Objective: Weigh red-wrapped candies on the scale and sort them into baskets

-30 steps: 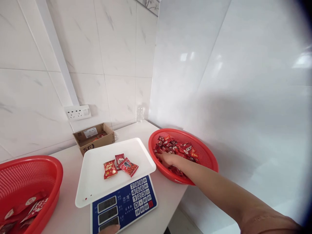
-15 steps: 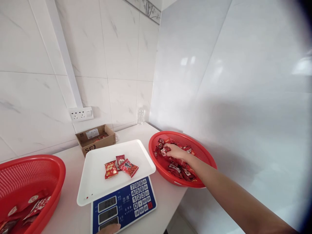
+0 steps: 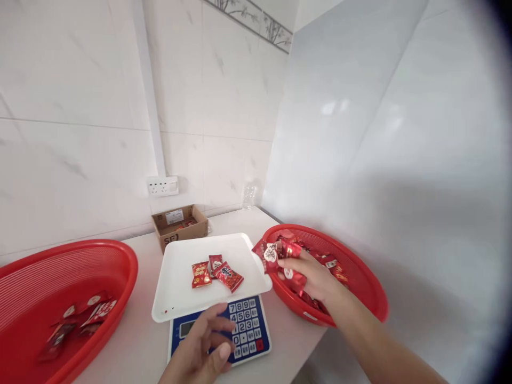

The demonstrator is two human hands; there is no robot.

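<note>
Several red candy packets (image 3: 272,257) are gripped in my right hand (image 3: 310,272), above the near-left rim of the right red basket (image 3: 372,290). More red packets lie inside that basket. My left hand (image 3: 206,344) hovers over the blue keypad of the scale (image 3: 262,320), fingers curled loosely apart and nothing in them. On the scale's white tray (image 3: 180,261) rest a red-and-gold packet (image 3: 201,274), a small dark red packet (image 3: 215,262) and a larger red packet (image 3: 230,276) overlapping it. My left hand hides part of the scale's display.
At the left stands another red basket (image 3: 124,266) with several packets in it. A cardboard box (image 3: 186,231) sits behind the tray, and a clear plastic bottle (image 3: 249,196) stands by the wall corner. The white table (image 3: 136,314) ends at the right below the basket.
My right hand has lifted out of the right basket with several packets and moved towards the tray. My left hand has risen further into view over the scale. The view has shifted left.
</note>
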